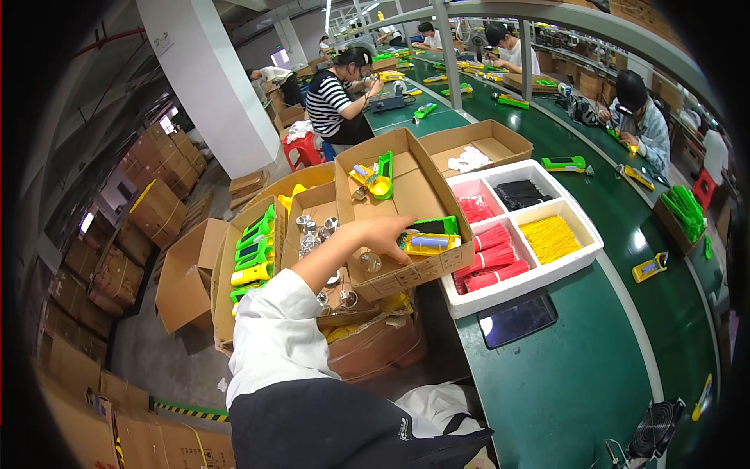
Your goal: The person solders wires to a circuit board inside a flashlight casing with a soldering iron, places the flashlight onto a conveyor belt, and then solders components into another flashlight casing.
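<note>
My left arm, in a white sleeve, reaches over a cardboard tray (367, 281). My left hand (383, 237) is closed around the near end of a green-and-yellow flashlight body (431, 244) with a blue battery cell showing; some fingers are hidden. In the same tray, farther off, lies another opened green-and-yellow flashlight body (380, 181). A clear round lens piece (370, 262) sits just below my hand. Silvery reflector cups (308, 234) fill the box to the left, partly hidden by my forearm. My right hand is out of the picture.
A white foam box (582, 248) with red, black and yellow wires stands right of the tray. A dark phone (517, 319) lies on the green bench (558, 383). Green flashlight bodies (254, 250) fill a left carton. A green conveyor (609, 211) runs past, with co-workers along it.
</note>
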The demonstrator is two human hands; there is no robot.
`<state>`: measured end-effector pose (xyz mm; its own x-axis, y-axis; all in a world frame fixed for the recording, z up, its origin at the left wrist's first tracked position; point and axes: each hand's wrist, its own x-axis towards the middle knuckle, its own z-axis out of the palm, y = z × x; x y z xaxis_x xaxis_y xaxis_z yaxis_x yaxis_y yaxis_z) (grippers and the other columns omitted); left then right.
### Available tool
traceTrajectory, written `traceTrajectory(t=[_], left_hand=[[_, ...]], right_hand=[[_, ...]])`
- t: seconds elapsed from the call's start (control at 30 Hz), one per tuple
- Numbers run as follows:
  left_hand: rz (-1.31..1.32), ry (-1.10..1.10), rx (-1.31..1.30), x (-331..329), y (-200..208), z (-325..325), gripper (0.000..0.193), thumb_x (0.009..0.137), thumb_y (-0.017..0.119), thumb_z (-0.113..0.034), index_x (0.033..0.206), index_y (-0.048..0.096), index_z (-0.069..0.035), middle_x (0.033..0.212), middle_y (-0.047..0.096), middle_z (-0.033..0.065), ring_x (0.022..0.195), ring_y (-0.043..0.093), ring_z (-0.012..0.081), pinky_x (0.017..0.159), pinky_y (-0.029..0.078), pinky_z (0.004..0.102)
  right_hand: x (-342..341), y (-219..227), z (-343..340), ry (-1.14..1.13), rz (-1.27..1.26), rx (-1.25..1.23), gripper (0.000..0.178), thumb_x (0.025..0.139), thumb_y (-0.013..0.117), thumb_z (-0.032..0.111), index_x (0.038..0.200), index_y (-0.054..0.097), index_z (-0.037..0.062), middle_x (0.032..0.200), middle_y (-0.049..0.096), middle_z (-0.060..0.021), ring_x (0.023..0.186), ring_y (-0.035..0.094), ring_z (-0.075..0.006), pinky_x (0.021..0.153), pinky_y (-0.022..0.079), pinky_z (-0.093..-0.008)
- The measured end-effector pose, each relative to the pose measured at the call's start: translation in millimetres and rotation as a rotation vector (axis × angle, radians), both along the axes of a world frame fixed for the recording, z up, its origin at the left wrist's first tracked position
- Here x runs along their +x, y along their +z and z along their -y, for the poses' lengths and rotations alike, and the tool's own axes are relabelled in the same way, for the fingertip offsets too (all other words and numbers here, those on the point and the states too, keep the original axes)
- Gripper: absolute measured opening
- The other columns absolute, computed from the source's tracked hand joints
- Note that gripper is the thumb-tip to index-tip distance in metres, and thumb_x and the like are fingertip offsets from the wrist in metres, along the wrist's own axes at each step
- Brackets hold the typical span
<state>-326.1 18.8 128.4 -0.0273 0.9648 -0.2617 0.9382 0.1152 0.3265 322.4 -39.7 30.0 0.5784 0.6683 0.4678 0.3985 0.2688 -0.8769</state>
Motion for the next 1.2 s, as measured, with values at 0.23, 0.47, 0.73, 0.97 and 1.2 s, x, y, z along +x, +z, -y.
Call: traceTrajectory(t=[0.23, 0.47, 0.73, 0.97, 1.2], left_hand=[[-0.099, 0.006, 0.290, -31, 11, 12, 0.055, 0.059, 0.065, -0.031, 0.097, 0.042, 0.002, 0.086, 0.052, 0.0192, 0.081, 0.051, 0.0297, 0.070, 0.040, 0.0330], [-0.034, -0.131, 0.469, 33, 112, -1, 0.049, 0.058, 0.066, -0.025, 0.095, 0.044, 0.000, 0.079, 0.054, 0.0166, 0.072, 0.054, 0.0269, 0.063, 0.042, 0.0328], [-0.073, -0.849, 0.238, 232, 73, -85, 0.050, 0.051, 0.067, -0.019, 0.094, 0.046, -0.004, 0.078, 0.051, 0.0121, 0.078, 0.050, 0.0296, 0.066, 0.040, 0.0353], [-0.333, -1.907, 0.307, 378, -14, -96, 0.039, 0.055, 0.065, -0.014, 0.090, 0.047, -0.013, 0.084, 0.052, 0.0021, 0.090, 0.046, 0.0194, 0.089, 0.029, 0.0354], [-0.320, -2.089, 0.624, 405, -34, -83, 0.029, 0.065, 0.056, -0.011, 0.092, 0.048, -0.018, 0.097, 0.049, 0.0001, 0.102, 0.041, 0.0196, 0.098, 0.019, 0.0400]], right_hand=[[-21, 17, 0, -0.066, 0.038, -0.081, 0.034, 0.067, 0.064, 0.015, 0.085, 0.050, -0.0101, 0.075, 0.055, -0.0170, 0.063, 0.050, -0.0220, 0.056, 0.042, -0.0329], [51, -51, 3, -0.127, -0.124, -0.122, 0.020, 0.078, 0.051, 0.017, 0.089, 0.042, 0.0027, 0.068, 0.045, -0.0007, 0.043, 0.034, -0.0021, 0.039, 0.025, -0.0142], [27, -4, 17, -0.155, -0.260, 0.161, 0.014, 0.078, 0.052, 0.012, 0.090, 0.047, 0.0046, 0.064, 0.044, 0.0022, 0.044, 0.033, -0.0016, 0.038, 0.026, -0.0135], [24, 16, 17, -0.212, -0.273, 0.204, 0.017, 0.077, 0.052, 0.012, 0.089, 0.045, 0.0013, 0.060, 0.047, -0.0019, 0.042, 0.040, -0.0040, 0.037, 0.028, -0.0141], [22, 28, 23, -0.219, -0.265, 0.250, 0.014, 0.076, 0.052, 0.009, 0.082, 0.042, 0.0014, 0.057, 0.046, -0.0023, 0.042, 0.039, -0.0036, 0.036, 0.028, -0.0134]])
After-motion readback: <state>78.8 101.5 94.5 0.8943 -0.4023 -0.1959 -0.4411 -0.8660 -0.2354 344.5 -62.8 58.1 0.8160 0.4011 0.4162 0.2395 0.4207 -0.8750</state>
